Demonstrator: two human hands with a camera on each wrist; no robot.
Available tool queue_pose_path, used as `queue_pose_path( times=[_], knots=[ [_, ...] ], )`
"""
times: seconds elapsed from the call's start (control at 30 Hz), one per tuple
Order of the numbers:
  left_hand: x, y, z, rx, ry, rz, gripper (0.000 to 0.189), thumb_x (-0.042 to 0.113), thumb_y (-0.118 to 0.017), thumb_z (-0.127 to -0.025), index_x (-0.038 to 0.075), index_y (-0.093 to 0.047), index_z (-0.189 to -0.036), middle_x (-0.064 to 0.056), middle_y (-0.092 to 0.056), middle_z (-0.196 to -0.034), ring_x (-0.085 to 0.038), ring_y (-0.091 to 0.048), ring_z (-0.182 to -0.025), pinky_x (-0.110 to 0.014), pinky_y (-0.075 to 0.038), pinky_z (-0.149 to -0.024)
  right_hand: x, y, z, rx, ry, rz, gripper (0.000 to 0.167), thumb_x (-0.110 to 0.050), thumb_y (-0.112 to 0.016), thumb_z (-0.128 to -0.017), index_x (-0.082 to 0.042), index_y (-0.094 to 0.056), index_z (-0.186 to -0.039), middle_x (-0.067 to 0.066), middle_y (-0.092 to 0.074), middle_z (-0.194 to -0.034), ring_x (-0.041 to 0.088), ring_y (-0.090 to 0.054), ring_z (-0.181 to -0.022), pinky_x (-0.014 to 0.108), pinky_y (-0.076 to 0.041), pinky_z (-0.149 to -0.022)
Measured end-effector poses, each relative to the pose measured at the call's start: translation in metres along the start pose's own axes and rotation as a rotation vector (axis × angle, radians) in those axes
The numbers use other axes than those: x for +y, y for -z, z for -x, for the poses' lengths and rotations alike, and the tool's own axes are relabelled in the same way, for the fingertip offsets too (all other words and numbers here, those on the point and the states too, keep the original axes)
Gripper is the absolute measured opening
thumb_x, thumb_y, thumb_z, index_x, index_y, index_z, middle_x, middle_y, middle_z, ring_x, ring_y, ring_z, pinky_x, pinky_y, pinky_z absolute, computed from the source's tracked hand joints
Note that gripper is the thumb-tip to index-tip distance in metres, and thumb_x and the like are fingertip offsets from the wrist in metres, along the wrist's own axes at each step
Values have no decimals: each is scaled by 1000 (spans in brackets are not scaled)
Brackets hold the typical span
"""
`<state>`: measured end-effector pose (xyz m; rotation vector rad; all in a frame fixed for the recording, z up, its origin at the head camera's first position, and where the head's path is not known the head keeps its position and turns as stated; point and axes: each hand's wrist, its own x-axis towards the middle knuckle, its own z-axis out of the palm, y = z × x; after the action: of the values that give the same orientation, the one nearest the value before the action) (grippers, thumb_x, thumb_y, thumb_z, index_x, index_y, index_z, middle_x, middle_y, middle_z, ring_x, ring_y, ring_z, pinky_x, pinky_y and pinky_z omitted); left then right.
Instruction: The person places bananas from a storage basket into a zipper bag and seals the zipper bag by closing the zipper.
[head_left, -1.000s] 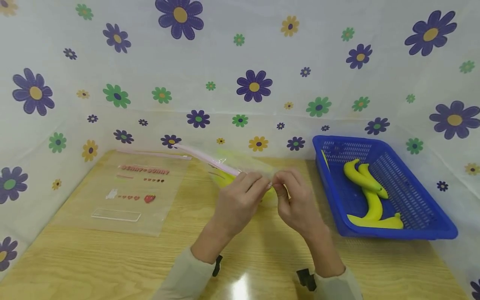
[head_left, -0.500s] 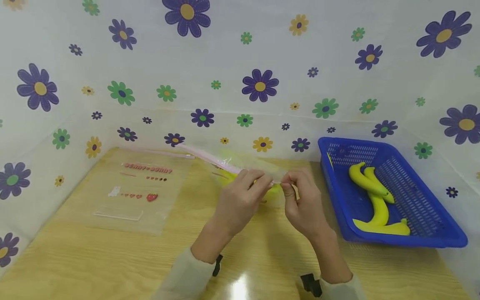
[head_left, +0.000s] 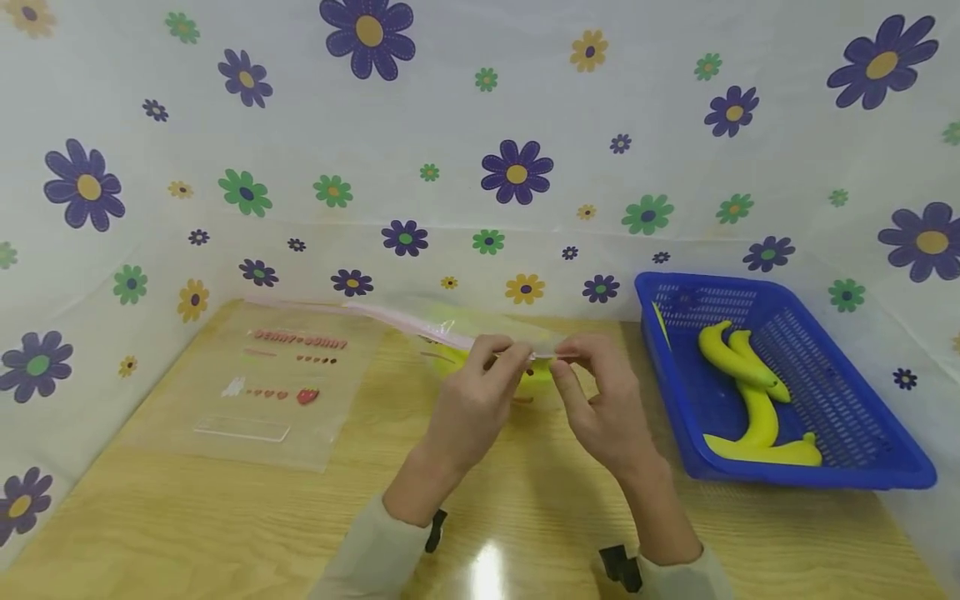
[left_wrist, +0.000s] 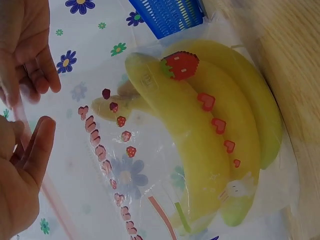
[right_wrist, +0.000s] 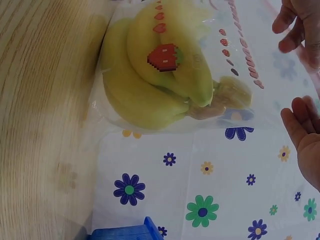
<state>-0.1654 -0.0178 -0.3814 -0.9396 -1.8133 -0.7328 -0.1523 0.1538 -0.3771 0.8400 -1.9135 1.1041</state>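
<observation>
In the head view, a clear zip bag (head_left: 450, 321) with a pink zip strip stands between my hands. Through its printed film several bananas (left_wrist: 172, 120) show in the left wrist view, and the right wrist view has the same bananas (right_wrist: 135, 100) low in the bag. My left hand (head_left: 468, 408) pinches the zip strip, a small whitish piece showing at its fingertips. Just to the right, my right hand (head_left: 611, 408) holds the strip's right end between thumb and index finger. A short stretch of strip shows between the two hands.
A second printed zip bag (head_left: 277, 410) lies flat on the wooden table (head_left: 247, 517) at left. On the right stands a blue basket (head_left: 671, 417) with several bananas (head_left: 759, 417) inside. A flowered sheet (head_left: 450, 108) hangs behind and at both sides.
My right hand has shifted right, away from the left hand, and its thumb now reaches out straighter. The far left end of the zip strip has dropped a little. The left hand stays put.
</observation>
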Motion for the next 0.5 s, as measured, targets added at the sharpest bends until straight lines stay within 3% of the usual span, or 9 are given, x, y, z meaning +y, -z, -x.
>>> queue_pose_path(
  times=[0.17,0.27,0.4,0.5],
  knots=[
    [-3,-4,1,-1,-10,91,14,12,-56,-101,2,-66,-105,-12,-54,-95,-19,-64,-73,-18,-55,-62,2,0,-1,3,66,49,3,3,-63,-94,4,-64,-96,14,-64,-93,25,-61,-89,22,-51,-88],
    [-3,-2,1,-16,2,105,14,12,-56,-101,2,-67,-102,-11,-53,-95,-19,-62,-74,-18,-54,-63,2,-1,-1,11,98,62,10,-4,-60,-97,4,-63,-93,13,-64,-90,25,-61,-84,25,-51,-84],
    [-3,-1,-3,-34,1,103,9,7,-62,-98,1,-66,-102,-13,-54,-96,-19,-61,-75,-20,-55,-67,2,2,-2,9,92,55,14,-7,-58,-99,4,-62,-91,14,-63,-88,24,-60,-83,26,-51,-83],
    [-5,0,-3,-32,-12,93,9,4,-65,-95,0,-66,-102,-14,-55,-96,-19,-59,-74,-21,-55,-67,3,4,-2,-2,65,49,9,-2,-59,-97,4,-62,-91,14,-63,-89,24,-60,-86,24,-51,-86]
  ],
)
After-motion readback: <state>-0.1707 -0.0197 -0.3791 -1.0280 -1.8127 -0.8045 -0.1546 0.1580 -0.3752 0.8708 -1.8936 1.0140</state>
